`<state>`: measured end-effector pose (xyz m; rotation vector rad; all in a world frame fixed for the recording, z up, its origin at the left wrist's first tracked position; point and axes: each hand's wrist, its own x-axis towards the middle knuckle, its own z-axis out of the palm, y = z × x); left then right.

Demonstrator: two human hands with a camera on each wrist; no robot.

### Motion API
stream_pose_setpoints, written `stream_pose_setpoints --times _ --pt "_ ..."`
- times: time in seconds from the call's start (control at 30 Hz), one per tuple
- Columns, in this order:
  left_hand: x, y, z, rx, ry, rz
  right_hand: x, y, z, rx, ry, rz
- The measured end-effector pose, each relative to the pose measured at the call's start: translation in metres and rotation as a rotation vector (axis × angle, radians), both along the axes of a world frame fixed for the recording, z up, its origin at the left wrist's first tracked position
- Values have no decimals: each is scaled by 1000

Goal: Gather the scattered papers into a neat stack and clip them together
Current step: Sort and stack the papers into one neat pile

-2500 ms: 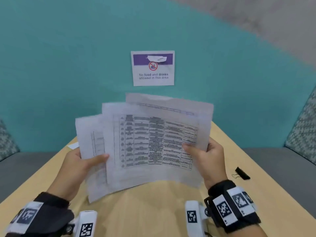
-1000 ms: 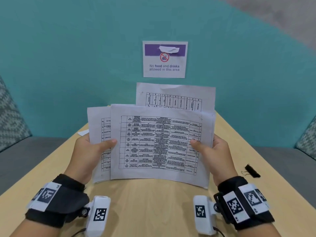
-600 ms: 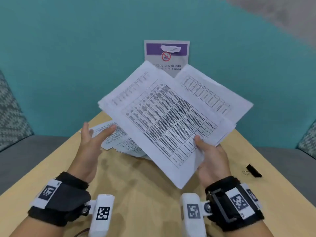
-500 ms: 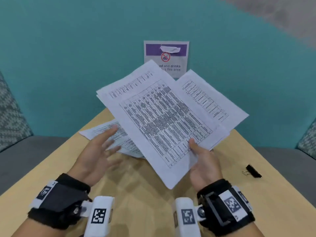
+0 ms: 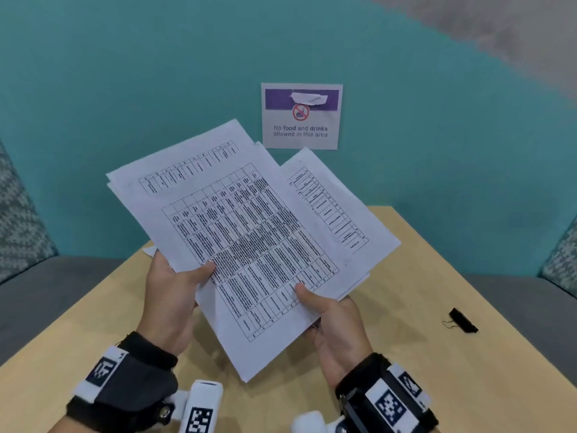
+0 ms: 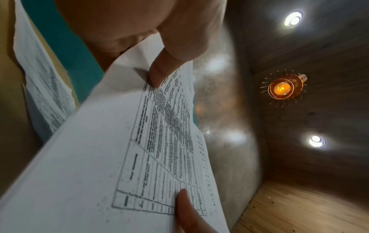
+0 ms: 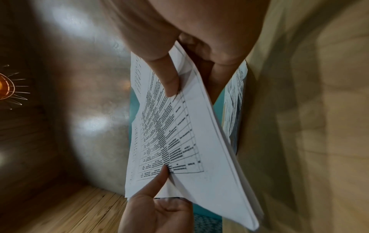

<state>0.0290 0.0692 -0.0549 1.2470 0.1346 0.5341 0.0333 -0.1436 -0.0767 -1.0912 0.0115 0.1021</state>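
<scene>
The left hand (image 5: 168, 295), spread and free half a second ago, now pinches the papers (image 5: 249, 245) at their left edge, thumb on top. The right hand (image 5: 334, 320) still grips their near edge. The fanned, tilted sheets hang above the worktop (image 5: 437, 370); the binder clip (image 5: 463, 320) lies unmoved at right.

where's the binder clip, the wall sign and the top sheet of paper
binder clip (image 5: 464, 320), head view, on its black body
wall sign (image 5: 301, 131), head view, on the printed text
top sheet (image 5: 256, 254), head view, middle of its table
</scene>
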Motion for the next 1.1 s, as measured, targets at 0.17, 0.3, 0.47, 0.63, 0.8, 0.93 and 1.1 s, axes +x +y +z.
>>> stream_pose_setpoints --times 0.17,0.3,0.47,0.63,0.8,0.93,1.1 --pt "1 1 0 -12 -1 7 1 1 0 -3 3 17" --pt "0 3 1 -29 -6 11 1 0 0 -18 -1 7" --pt "0 9 7 -49 -22 6 9 -13 7 51 -40 -88" --pt "0 18 8 -21 6 9 16 -36 18 -8 -46 -113" --pt "4 25 8 -6 24 5 18 -41 23 -99 -77 -168" --pt "7 28 6 5 46 -13 21 -45 23 -101 -79 -277" --pt "7 25 4 21 76 -24 25 -54 21 -62 -58 -388"
